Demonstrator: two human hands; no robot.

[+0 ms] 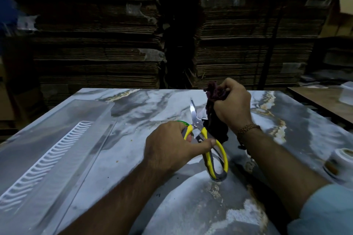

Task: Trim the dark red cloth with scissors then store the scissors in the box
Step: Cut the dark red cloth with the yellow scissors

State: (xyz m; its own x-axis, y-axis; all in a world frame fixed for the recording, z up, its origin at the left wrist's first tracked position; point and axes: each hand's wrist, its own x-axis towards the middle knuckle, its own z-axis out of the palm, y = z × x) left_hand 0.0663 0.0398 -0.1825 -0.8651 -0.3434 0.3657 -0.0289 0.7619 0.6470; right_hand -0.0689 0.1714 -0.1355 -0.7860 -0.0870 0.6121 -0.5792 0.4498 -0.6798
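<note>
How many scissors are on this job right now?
1. The yellow-handled scissors are in the left hand, blades beside the dark red cloth. None other visible.

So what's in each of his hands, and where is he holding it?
The left hand grips the scissors by the yellow handles. The right hand clutches the dark red cloth bunched at its top end.

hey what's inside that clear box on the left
Only a white ridged insert shows through the clear box. The scissors are not in it; the left hand holds them. Nothing looks covered.
</note>
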